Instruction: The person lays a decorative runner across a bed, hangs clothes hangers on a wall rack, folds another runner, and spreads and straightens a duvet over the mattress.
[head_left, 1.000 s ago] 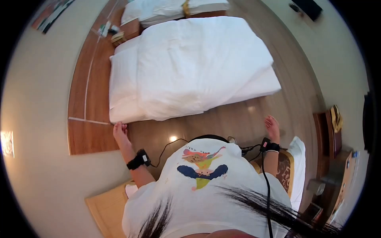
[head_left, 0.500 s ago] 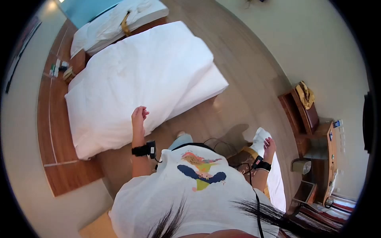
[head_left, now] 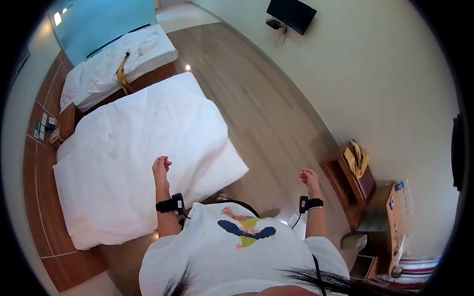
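Note:
My left hand (head_left: 161,165) is raised in front of me, its fingers curled, over the side of a bed with a rumpled white duvet (head_left: 143,148). Out to the right, my right hand (head_left: 308,177) hangs above the wooden floor (head_left: 256,98), fingers bent inward. Whether anything small lies inside either curl is too small to tell. Each wrist carries a black strap with a small device and a cable.
Beyond lies a second bed (head_left: 163,47) with a gold-brown cloth (head_left: 123,74). A nightstand (head_left: 69,120) stands between the beds. Along the right wall are a wooden cabinet (head_left: 340,177) with a yellow cloth (head_left: 356,159), a desk (head_left: 390,212), a bin (head_left: 356,242) and a wall-mounted screen (head_left: 292,14).
The view has shifted, with the near bed now lower and further left and the screen visible. My right hand has moved up and forward, away from the white cloth beside it.

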Demonstrator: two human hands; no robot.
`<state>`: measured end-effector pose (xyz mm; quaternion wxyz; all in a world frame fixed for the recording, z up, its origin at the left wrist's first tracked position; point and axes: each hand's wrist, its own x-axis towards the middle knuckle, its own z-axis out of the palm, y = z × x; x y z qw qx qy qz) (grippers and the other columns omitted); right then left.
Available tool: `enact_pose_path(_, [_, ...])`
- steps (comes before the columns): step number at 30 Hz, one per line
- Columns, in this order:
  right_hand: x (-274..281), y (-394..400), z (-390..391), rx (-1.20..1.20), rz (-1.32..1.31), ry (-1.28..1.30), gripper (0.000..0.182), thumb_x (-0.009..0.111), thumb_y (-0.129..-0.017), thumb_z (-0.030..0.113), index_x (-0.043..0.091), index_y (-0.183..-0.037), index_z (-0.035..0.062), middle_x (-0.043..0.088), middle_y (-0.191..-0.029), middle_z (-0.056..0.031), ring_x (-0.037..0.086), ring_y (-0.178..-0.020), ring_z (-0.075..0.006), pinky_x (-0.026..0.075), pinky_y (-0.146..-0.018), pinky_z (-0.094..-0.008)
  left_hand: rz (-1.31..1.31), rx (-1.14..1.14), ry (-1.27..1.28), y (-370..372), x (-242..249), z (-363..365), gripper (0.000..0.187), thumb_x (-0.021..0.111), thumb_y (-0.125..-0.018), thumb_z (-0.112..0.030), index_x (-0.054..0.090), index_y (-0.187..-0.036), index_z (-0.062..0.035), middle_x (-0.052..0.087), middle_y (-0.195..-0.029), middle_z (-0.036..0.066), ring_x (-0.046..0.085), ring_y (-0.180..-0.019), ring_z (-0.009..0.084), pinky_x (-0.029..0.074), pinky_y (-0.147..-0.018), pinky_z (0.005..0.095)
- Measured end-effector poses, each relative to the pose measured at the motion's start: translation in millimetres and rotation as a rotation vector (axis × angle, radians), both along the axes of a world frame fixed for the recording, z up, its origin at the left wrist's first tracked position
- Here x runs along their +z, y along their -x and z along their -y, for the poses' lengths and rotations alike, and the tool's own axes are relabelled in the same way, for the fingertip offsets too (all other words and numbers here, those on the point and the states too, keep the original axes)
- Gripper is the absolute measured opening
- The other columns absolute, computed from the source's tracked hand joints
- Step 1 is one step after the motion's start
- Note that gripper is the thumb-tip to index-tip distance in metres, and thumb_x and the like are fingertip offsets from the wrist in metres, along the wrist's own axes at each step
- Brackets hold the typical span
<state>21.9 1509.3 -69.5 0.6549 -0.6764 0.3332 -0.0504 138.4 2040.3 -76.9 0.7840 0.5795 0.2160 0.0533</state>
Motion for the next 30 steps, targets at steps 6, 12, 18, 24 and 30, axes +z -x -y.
enact_pose_path(6, [-34,-122,-2,0.367,-0.049,0.127,0.013,0.044,-0.076,0.012,0.052,-0.084,0.0062,0.055,-0.071,-0.0031,0.053,-0.063,-0.0119,0.040,-0.056,-0.0205,-0.021,-0.016,-0.123,-51,11,40,0.016,0.041,-0.078,-0.018,0.052,-0.073,-0.0065,0.048,-0.059,-0.001,0.046,-0.056,0.0060,0.032,-0.052,0.0184])
enact_pose_path(12, [-122,-250,-59,0.885,-0.374,0.093,0.012,0.047,-0.071,0.008,0.052,-0.082,0.0043,0.055,-0.069,-0.0035,0.053,-0.061,-0.0119,0.042,-0.055,-0.0230,-0.160,0.151,-0.187,-45,-53,19,0.019,0.040,-0.080,-0.018,0.051,-0.074,-0.0025,0.048,-0.058,0.001,0.047,-0.057,0.0092,0.037,-0.055,0.0209])
enact_pose_path(18, [-291,-379,-174,1.430,-0.290,0.276,0.012,0.045,-0.070,0.009,0.054,-0.075,0.0020,0.055,-0.066,-0.0074,0.052,-0.061,-0.0151,0.043,-0.056,-0.0267,-0.434,0.518,-0.095,15,-145,4,0.016,0.042,-0.079,-0.015,0.050,-0.074,-0.0024,0.049,-0.058,0.003,0.046,-0.055,0.0101,0.038,-0.053,0.0213])
enact_pose_path(24, [-397,-402,-313,1.797,-0.433,0.835,0.022,0.048,-0.069,0.013,0.054,-0.086,0.0003,0.056,-0.080,-0.0128,0.053,-0.073,-0.0223,0.042,-0.065,-0.0341,-0.838,0.738,0.217,75,-140,73,0.015,0.043,-0.078,-0.016,0.052,-0.074,-0.0044,0.049,-0.060,0.002,0.047,-0.056,0.0088,0.036,-0.050,0.0199])
enact_pose_path(30, [-402,-343,-383,1.485,-0.288,0.134,0.045,0.061,-0.063,0.025,0.044,-0.095,-0.0007,0.052,-0.094,-0.0134,0.047,-0.090,-0.0266,0.035,-0.074,-0.0344,-0.861,0.916,0.327,87,-159,175,0.014,0.042,-0.078,-0.014,0.052,-0.074,-0.0034,0.050,-0.063,0.002,0.048,-0.058,0.0089,0.037,-0.054,0.0193])
